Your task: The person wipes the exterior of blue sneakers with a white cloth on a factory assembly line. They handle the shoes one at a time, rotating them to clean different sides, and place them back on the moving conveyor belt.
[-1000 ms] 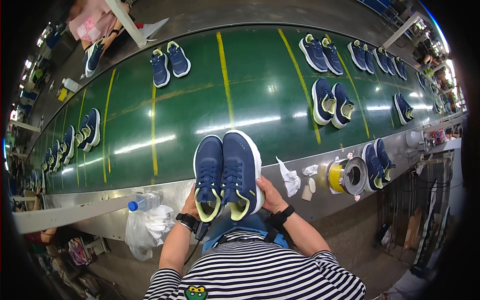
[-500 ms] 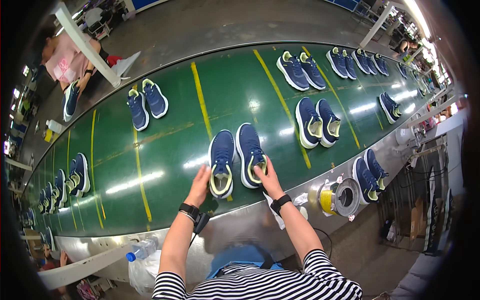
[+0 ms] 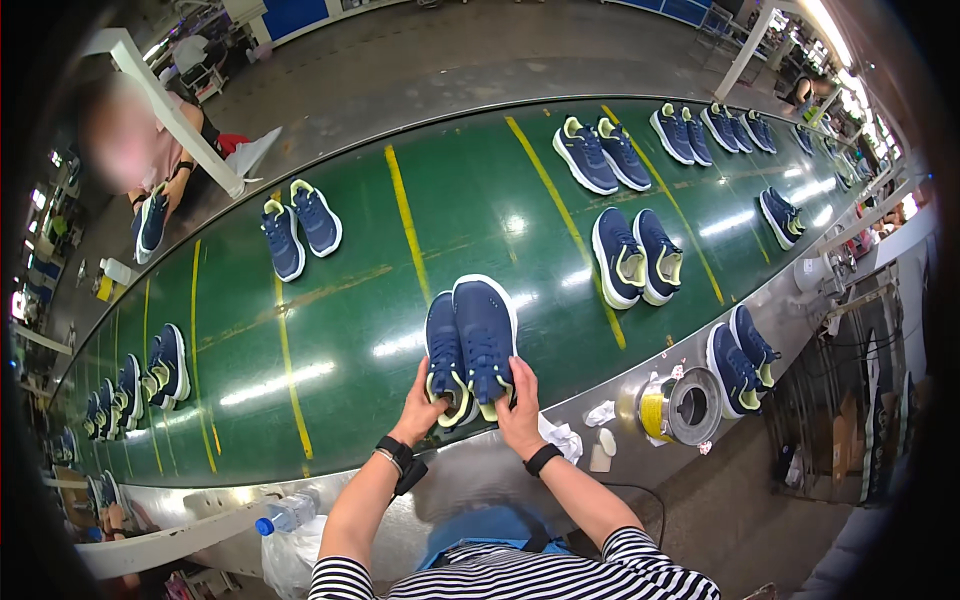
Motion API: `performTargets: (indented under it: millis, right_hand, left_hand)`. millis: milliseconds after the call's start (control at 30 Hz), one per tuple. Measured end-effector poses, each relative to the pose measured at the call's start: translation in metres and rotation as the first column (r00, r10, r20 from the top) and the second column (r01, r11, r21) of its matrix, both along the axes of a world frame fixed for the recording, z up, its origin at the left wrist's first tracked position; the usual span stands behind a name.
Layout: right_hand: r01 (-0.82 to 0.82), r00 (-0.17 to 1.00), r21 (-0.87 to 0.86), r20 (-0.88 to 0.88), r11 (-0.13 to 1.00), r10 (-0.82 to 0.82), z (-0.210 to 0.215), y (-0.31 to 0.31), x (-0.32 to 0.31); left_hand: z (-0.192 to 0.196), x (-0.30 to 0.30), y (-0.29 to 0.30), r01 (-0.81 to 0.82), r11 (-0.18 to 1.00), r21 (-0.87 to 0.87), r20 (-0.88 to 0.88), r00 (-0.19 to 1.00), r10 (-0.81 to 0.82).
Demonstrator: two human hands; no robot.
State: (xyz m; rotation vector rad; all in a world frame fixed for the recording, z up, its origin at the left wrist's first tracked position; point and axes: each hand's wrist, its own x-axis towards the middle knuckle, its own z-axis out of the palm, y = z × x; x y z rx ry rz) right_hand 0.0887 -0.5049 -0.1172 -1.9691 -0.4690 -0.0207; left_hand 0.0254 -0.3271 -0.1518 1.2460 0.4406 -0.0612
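Note:
Two navy sneakers with pale lime linings and white soles are side by side in front of me at the near edge of a green conveyor belt [image 3: 350,330], toes pointing away. My left hand [image 3: 420,410] is closed on the heel of the left sneaker [image 3: 442,345], its thumb at the opening. The heel of the right sneaker [image 3: 485,325] is in my right hand [image 3: 520,410], fingers along its outer side. The right sneaker partly covers the left one and seems slightly raised. Both toes are close together.
More navy pairs stand on the belt, including one pair [image 3: 636,258] at right and another [image 3: 300,230] at far left. A round metal dish [image 3: 692,405], crumpled paper [image 3: 562,438] and a bottle [image 3: 290,512] sit along the metal ledge. Across the belt, a co-worker holds a sneaker [image 3: 152,225].
The right sneaker has moved left against the left one, closing the gap between them. My left hand has gone from beside its sneaker to gripping the heel.

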Motion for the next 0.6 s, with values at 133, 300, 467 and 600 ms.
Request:
performTargets:
  millis: [133,300,467,600]
  right_hand:
    - [-0.042,0.994,-0.034,0.099,0.999,0.045,0.009,-0.001,-0.007]
    - [-0.067,0.991,-0.011,0.116,0.998,0.068,0.009,0.000,-0.006]
    - [-0.053,0.994,0.012,0.098,0.999,0.051,0.013,-0.002,-0.001]
    - [-0.006,0.998,0.024,0.069,1.000,0.004,0.017,-0.003,0.005]
  left_hand:
    - [0.008,-0.005,-0.011,-0.076,0.990,0.117,0.040,0.997,0.072]
    - [0.008,-0.008,-0.016,-0.133,0.983,0.126,0.055,0.990,0.127]
    - [0.013,-0.002,-0.017,-0.133,0.979,0.156,0.057,0.990,0.126]
    - [0.014,0.006,-0.016,-0.131,0.944,0.302,0.083,0.990,0.111]
